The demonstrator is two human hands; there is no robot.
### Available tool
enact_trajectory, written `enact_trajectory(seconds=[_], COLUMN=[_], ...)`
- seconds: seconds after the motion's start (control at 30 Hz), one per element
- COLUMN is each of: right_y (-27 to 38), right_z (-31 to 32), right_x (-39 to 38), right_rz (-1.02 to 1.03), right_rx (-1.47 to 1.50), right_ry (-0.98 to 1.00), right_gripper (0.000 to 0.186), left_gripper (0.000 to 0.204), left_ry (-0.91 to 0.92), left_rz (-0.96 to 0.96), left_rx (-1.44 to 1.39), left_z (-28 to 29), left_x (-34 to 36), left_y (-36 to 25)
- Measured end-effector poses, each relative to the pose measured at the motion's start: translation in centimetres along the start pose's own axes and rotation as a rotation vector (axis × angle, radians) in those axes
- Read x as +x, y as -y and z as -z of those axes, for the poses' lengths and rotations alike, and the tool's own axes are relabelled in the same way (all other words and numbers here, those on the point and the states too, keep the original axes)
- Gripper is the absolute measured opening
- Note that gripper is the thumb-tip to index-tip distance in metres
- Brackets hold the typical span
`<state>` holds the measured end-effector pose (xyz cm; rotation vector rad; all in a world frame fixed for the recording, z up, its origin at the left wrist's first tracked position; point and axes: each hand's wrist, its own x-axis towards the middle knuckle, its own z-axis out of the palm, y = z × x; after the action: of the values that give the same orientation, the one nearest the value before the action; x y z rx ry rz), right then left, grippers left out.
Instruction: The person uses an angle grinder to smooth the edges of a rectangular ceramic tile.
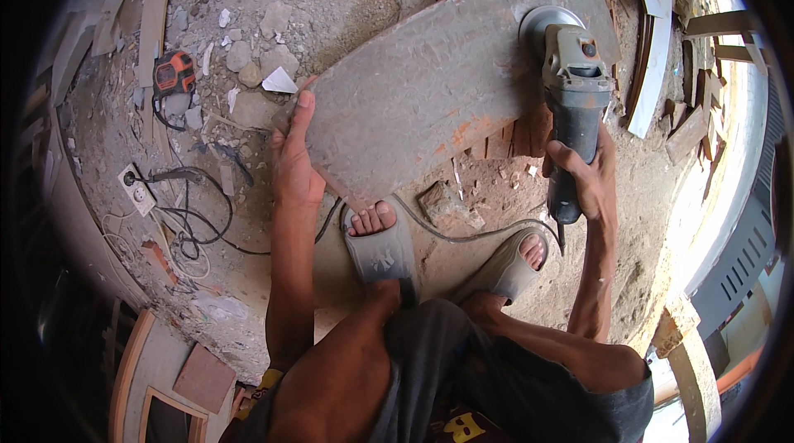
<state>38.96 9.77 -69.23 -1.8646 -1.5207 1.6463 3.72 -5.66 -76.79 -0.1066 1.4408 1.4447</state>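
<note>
A large grey slab [422,83] with a curved far edge lies tilted before me, propped on reddish bricks [529,133]. My left hand [296,158] grips its left end, thumb and fingers at the edge. In my right hand [585,174] is an angle grinder [572,104], held by its dark body. The grinder's round disc [550,23] sits over the slab's right part; whether it touches or spins I cannot tell. Orange-brown patches show along the slab's near edge.
A power cord [475,236] runs from the grinder past my sandalled feet [382,244] to a white socket strip [136,188]. An orange-black tape measure [174,75] lies left among stones. Curved strips [653,54] and wood scraps [691,133] lie at right. A rock [447,205] sits below the slab.
</note>
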Motion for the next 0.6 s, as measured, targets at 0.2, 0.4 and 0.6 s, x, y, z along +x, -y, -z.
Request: enact_trajectory(seconds=[0.2,0.4,0.6], right_y=[1.5,1.3,2.0], right_z=[-1.5,-0.7,-2.1], right_x=[0.2,1.2,0.8], right_rz=[0.017,0.031,0.025], right_rx=[0.050,0.004,0.013], right_ry=[0.056,0.019,0.064], right_gripper=[0.065,0.055,0.064], left_gripper=[0.066,0.067,0.064], left_ry=[-0.003,-0.010,-0.004], left_rz=[-0.022,0.001,-0.011], left_rx=[0.000,0.000,-0.020], left_z=[0.3,0.1,0.3], left_x=[0.1,-0.1,0.0], left_y=[0.1,-0.2,0.1])
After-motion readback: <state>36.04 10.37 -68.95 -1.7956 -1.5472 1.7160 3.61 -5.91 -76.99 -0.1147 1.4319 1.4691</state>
